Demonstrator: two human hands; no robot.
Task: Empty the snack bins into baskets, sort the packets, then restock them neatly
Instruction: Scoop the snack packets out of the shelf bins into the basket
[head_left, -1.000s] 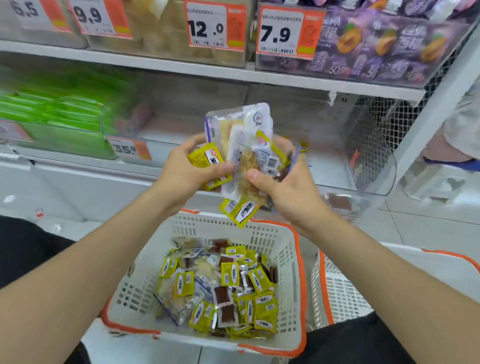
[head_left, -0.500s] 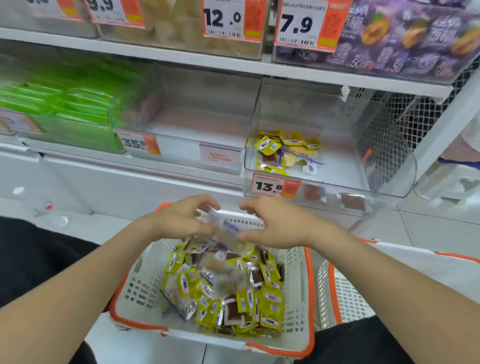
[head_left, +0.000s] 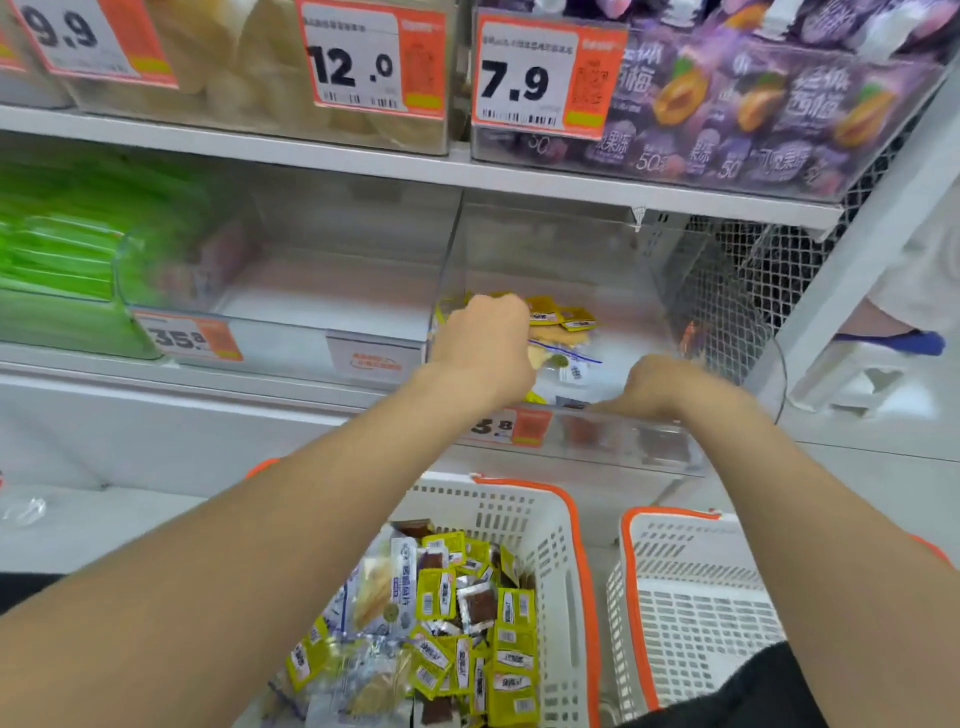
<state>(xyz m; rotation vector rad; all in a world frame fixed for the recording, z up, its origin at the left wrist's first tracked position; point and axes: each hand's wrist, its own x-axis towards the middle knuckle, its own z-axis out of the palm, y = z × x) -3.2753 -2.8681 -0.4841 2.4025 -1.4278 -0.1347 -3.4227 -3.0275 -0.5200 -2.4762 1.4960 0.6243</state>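
while left hand (head_left: 483, 345) covers packets (head_left: 561, 325) in bin (head_left: 623, 441), right hand (head_left: 662, 382) lies beside.

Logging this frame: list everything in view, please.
leftover packets: several, yellow and clear, in the right clear bin
basket packets: many, yellow, brown, clear, in the left basket
right basket: one, white, orange rim, beside it
green packs: many, lower shelf, left
purple packs: many, upper shelf, right
price tags: at least five, orange-white, bin fronts
left hand: on the leftover packets
right hand: at that bin's front edge, blurred
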